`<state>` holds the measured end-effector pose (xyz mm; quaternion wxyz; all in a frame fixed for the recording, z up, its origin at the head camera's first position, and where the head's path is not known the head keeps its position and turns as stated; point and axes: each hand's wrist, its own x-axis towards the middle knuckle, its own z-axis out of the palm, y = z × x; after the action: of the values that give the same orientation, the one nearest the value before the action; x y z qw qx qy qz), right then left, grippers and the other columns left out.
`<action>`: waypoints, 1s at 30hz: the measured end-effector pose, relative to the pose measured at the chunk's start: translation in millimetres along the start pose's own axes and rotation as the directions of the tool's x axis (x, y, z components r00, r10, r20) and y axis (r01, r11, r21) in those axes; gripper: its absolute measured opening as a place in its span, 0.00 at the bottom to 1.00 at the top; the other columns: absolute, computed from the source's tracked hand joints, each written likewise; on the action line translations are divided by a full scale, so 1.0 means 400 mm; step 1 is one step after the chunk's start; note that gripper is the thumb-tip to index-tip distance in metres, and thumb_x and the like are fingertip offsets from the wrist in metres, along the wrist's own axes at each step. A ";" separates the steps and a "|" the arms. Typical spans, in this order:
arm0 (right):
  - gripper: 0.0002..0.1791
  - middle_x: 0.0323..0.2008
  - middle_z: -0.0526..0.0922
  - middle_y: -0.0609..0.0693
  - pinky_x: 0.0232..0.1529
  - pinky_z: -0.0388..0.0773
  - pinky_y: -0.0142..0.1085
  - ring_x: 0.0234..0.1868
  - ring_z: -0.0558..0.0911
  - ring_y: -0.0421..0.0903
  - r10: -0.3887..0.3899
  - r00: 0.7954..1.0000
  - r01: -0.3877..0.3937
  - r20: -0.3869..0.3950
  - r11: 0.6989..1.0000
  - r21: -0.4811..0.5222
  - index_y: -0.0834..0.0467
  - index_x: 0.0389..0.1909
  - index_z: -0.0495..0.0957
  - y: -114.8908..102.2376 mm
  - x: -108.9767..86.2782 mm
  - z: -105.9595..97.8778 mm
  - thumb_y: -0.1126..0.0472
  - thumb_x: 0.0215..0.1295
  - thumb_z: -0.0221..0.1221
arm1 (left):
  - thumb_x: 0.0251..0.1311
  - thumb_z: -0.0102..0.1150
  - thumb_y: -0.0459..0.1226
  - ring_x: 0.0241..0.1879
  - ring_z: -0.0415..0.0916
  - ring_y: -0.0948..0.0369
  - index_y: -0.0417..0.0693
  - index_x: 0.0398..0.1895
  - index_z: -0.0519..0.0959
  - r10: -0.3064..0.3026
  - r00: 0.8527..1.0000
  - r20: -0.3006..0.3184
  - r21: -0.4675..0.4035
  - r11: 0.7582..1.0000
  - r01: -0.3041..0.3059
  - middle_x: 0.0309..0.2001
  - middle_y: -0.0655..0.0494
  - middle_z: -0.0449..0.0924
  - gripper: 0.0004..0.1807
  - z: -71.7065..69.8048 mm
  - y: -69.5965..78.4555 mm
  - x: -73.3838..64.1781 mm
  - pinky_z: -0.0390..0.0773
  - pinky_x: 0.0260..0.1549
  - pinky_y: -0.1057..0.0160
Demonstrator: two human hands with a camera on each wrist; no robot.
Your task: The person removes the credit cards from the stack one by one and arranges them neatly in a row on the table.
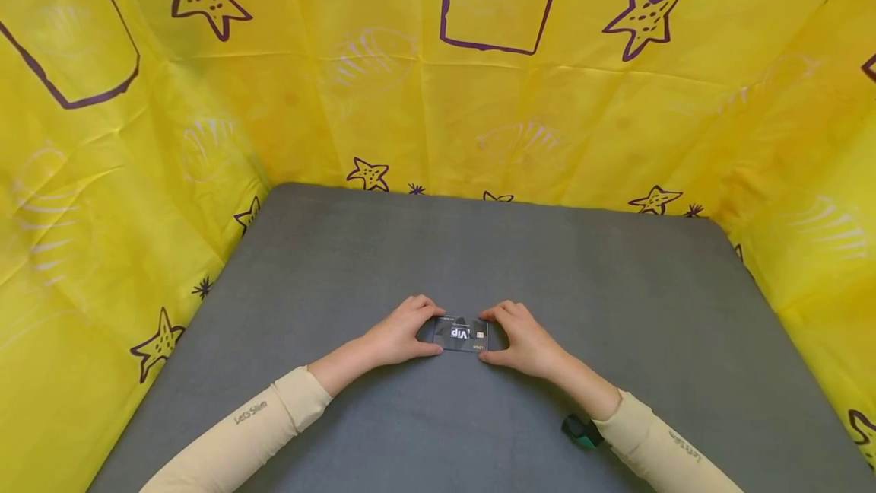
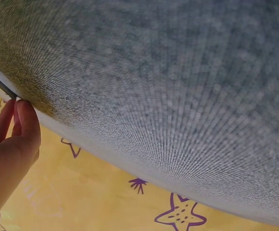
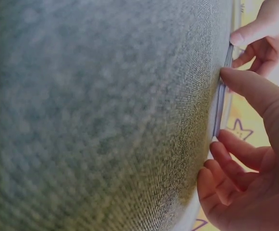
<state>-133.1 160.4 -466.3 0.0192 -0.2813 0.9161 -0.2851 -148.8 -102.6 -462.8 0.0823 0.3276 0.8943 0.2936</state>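
A dark card [image 1: 460,334] printed with "Vip" and a small gold chip lies flat between both hands, its lettering upside down in the head view. The left hand [image 1: 404,332] grips its left end, thumb at the near corner and fingers at the far one. At the opposite end the right hand [image 1: 522,339] holds it the same way. Seen edge-on in the right wrist view, the card [image 3: 220,103] shows as a thin layered strip close over the grey surface, between the right hand's thumb and fingers. The left hand [image 2: 15,139] shows at the left wrist view's edge.
A grey cloth-covered table [image 1: 438,257] spreads around the hands. Yellow curtains [image 1: 411,112] with starfish and fish drawings enclose its back and sides. Beside the right sleeve [image 1: 636,432] sits a small black and green object [image 1: 582,430].
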 end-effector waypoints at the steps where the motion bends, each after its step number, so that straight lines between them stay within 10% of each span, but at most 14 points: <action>1: 0.30 0.47 0.76 0.50 0.51 0.71 0.46 0.48 0.71 0.49 0.004 1.000 -0.004 -0.001 1.000 -0.001 0.59 0.51 0.77 0.000 0.000 0.001 0.53 0.47 0.75 | 0.54 0.71 0.42 0.51 0.68 0.55 0.39 0.57 0.75 0.001 1.000 0.000 0.000 1.000 -0.001 0.49 0.51 0.72 0.29 0.000 0.000 0.000 0.71 0.53 0.55; 30: 0.27 0.45 0.78 0.48 0.49 0.73 0.43 0.47 0.73 0.46 -0.007 1.000 0.006 -0.025 0.999 -0.049 0.57 0.50 0.79 -0.006 -0.003 0.005 0.51 0.50 0.73 | 0.52 0.73 0.43 0.50 0.69 0.57 0.42 0.54 0.77 -0.002 1.000 -0.015 -0.004 1.000 0.002 0.48 0.54 0.75 0.27 0.005 -0.012 -0.001 0.71 0.53 0.56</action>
<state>-130.5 158.4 -467.1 0.0000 -0.2811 0.9220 -0.2662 -150.2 -104.8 -467.2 0.0767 0.3245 0.8945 0.2978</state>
